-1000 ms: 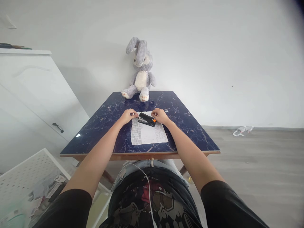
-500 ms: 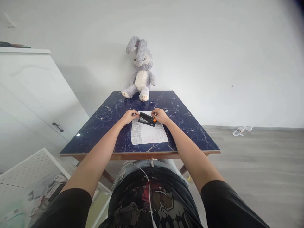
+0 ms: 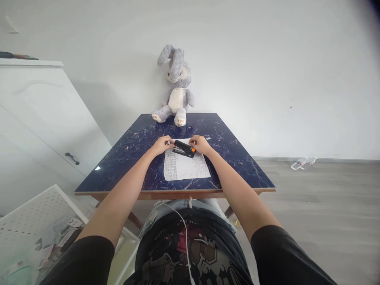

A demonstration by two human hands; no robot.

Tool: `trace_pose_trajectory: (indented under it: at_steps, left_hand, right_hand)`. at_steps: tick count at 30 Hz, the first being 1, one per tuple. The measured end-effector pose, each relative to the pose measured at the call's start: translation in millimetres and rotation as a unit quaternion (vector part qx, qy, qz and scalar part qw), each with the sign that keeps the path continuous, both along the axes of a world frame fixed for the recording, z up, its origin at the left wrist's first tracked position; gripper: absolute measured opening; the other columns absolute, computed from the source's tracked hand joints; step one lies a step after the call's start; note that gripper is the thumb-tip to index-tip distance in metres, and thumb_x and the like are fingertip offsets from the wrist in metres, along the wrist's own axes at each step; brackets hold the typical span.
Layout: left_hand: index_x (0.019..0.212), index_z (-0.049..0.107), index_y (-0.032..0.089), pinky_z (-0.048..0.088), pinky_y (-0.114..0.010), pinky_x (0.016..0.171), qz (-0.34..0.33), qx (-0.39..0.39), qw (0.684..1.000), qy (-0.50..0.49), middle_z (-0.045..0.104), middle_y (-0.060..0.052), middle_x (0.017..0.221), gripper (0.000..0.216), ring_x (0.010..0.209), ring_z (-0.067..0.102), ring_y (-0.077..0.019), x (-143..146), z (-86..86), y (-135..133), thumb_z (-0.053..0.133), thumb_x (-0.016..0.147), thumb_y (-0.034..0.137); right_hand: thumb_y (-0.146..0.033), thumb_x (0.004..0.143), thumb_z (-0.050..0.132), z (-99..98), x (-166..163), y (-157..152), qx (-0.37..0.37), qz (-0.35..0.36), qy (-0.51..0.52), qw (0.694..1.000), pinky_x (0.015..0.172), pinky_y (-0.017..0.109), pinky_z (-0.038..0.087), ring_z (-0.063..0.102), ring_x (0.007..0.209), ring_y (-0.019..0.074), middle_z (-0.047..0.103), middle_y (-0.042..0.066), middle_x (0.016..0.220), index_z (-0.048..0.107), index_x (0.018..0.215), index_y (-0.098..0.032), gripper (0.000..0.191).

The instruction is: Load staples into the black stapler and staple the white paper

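Observation:
A black stapler (image 3: 184, 148) with an orange end lies across the far edge of a white printed sheet of paper (image 3: 185, 166) on a dark blue marbled table (image 3: 133, 158). My left hand (image 3: 162, 145) rests at the stapler's left end, fingers curled in a pinch on its tip. At the orange right end sits my right hand (image 3: 201, 144), fingers curled and pressed on that end and the paper's corner. Both forearms reach over the table's near edge.
A grey plush rabbit (image 3: 175, 87) sits at the table's far edge against the white wall. A white cabinet (image 3: 38, 118) stands at the left, with a white perforated bin (image 3: 38, 233) of scraps below it. A plastic bottle (image 3: 299, 163) lies on the floor at the right.

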State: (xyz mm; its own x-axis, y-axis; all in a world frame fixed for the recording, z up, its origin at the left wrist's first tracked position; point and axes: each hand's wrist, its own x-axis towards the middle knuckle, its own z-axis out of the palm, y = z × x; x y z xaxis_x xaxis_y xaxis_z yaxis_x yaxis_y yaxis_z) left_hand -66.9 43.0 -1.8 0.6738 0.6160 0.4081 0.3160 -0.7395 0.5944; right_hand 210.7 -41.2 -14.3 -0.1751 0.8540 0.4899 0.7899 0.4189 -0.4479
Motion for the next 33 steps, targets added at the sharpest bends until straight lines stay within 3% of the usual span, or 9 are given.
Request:
trace_pose_trajectory:
  at_steps: [10, 15, 19, 23, 27, 33]
  left_hand:
    - [0.087, 0.08, 0.02, 0.047, -0.035, 0.079, -0.012, 0.02, 1.0, 0.017, 0.071, -0.005, 0.093, 0.033, 0.079, 0.058, -0.0195, -4, 0.5, 0, 0.081, 0.078, 0.052]
    - [0.099, 0.084, 0.023, 0.05, -0.035, 0.082, -0.024, 0.01, 0.998, 0.049, 0.073, -0.007, 0.099, 0.037, 0.088, 0.064, -0.0226, -19, 2.7, 7, 0.078, 0.082, 0.056]
    - [0.11, 0.084, 0.023, 0.052, -0.036, 0.09, -0.024, -0.04, 0.996, 0.081, 0.079, -0.008, 0.107, 0.041, 0.093, 0.07, -0.0248, -34, 9.4, 10, 0.075, 0.085, 0.054]
    - [0.105, 0.086, 0.021, 0.052, -0.04, 0.097, -0.007, -0.085, 0.994, 0.065, 0.082, -0.01, 0.106, 0.043, 0.096, 0.073, -0.0285, -38, 15.4, 8, 0.082, 0.076, 0.053]
    - [0.096, 0.085, 0.018, 0.054, -0.04, 0.084, -0.021, -0.128, 0.991, 0.03, 0.08, -0.01, 0.087, 0.046, 0.082, 0.07, -0.0257, -26, 15.5, -1, 0.092, 0.062, 0.05]
    - [0.094, 0.082, 0.019, 0.043, -0.031, 0.071, -0.068, -0.063, 0.995, 0.023, 0.074, -0.001, 0.081, 0.047, 0.074, 0.058, -0.0178, 4, 9.8, -18, 0.094, 0.055, 0.043]
  right_hand:
    - [-0.011, 0.085, 0.064, 0.3, -1, 0, -0.004, 0.008, 0.009, 1.0, 0.08, 0.031, 0.045, 0.059, 0.076, 0.0181, 0.07, 0.006, 0.087, 0.077, 0.083, -0.017, 0.014]
    - [-0.024, 0.093, 0.061, 5.6, -3, -4, 0.002, 0.003, 0.037, 0.999, 0.079, 0.032, 0.045, 0.059, 0.077, 0.0184, 0.072, 0.006, 0.088, 0.076, 0.089, -0.017, 0.017]
    - [-0.05, 0.101, 0.054, 15.0, -10, -15, -0.01, 0.085, 0.122, 0.989, 0.078, 0.031, 0.046, 0.061, 0.084, 0.0196, 0.073, 0.007, 0.097, 0.075, 0.103, -0.017, 0.04]
    - [-0.058, 0.086, 0.073, 18.0, -25, -21, -0.04, 0.169, 0.073, 0.982, 0.076, 0.03, 0.046, 0.061, 0.083, 0.0201, 0.072, 0.008, 0.103, 0.073, 0.113, -0.017, 0.049]
    - [-0.051, 0.086, 0.073, 18.2, -35, -23, -0.044, 0.197, 0.063, 0.977, 0.078, 0.03, 0.046, 0.062, 0.085, 0.0206, 0.07, 0.006, 0.095, 0.073, 0.104, -0.016, 0.039]
    - [-0.052, 0.08, 0.079, 27.2, -34, -32, -0.097, 0.235, 0.093, 0.963, 0.079, 0.029, 0.046, 0.06, 0.082, 0.0193, 0.068, 0.003, 0.088, 0.078, 0.103, -0.016, 0.043]
